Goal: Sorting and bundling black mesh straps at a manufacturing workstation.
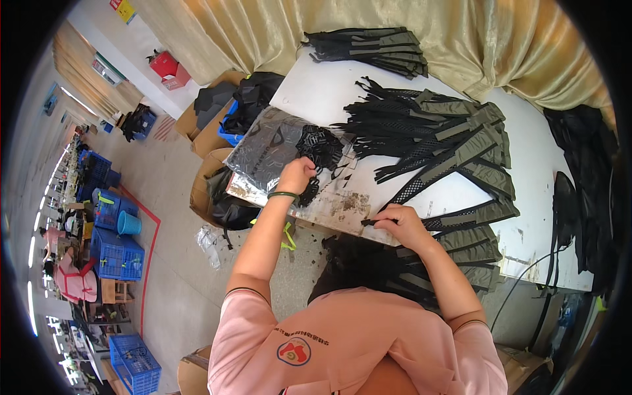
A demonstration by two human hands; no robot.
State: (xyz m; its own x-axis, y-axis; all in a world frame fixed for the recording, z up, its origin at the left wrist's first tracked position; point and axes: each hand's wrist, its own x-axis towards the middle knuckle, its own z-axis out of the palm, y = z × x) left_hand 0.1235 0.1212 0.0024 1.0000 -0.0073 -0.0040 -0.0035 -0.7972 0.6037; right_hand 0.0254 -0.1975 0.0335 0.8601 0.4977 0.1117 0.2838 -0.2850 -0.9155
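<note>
My left hand [297, 178] is closed at the edge of a pile of small black printed pieces [318, 146], its fingertips curled down and whatever they hold too small to make out. Under and beside that pile lies a clear plastic bag [263, 148] with dark printed material inside. Near the table's front edge, my right hand [400, 225] pinches the narrow black end of a mesh strap [454, 221] with an olive-grey fabric part. Many similar straps [438, 125] lie fanned out across the white table beyond this hand.
Another strap bundle [368, 51] lies at the table's far edge by the gold curtain [263, 33]. More straps [477, 253] hang near my right forearm. Cardboard boxes [205, 187] and a blue crate [228, 125] stand left of the white table [309, 85]. A cable [526, 271] runs down at right.
</note>
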